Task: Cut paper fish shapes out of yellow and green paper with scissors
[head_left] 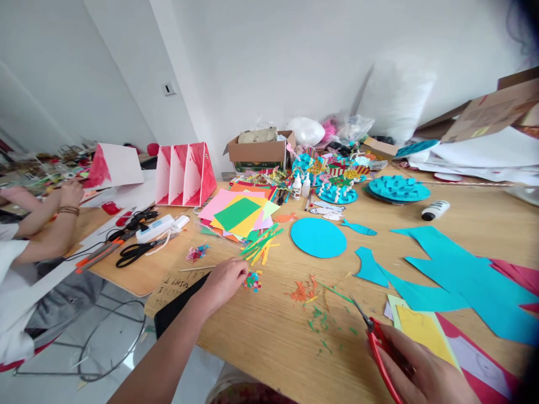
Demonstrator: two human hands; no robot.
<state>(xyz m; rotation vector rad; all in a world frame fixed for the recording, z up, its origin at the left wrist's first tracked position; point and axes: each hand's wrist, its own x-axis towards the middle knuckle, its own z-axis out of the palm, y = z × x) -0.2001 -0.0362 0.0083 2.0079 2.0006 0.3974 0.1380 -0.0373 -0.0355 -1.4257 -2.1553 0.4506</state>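
Note:
My right hand (421, 365) grips red-handled scissors (373, 331) over the right front of the table, their blades pointing away toward a thin green paper strip (338, 293). Green paper snippets (322, 321) and orange scraps (302, 290) lie left of the blades. My left hand (225, 282) rests palm down with its fingers pressed together; what they hold, if anything, is hidden. Its fingertips are beside a small pile of colored paper dots (252, 281), just in front of green and yellow paper strips (263, 244).
A blue paper circle (319, 237), cut blue paper (463, 275) and stacked colored sheets (237, 213) lie around. Behind stand glue bottles (297, 188), blue decorated plates (398, 188) and a cardboard box (261, 150). Black scissors (135, 252) and a power strip (155, 229) are left, near another person's hands (71, 193).

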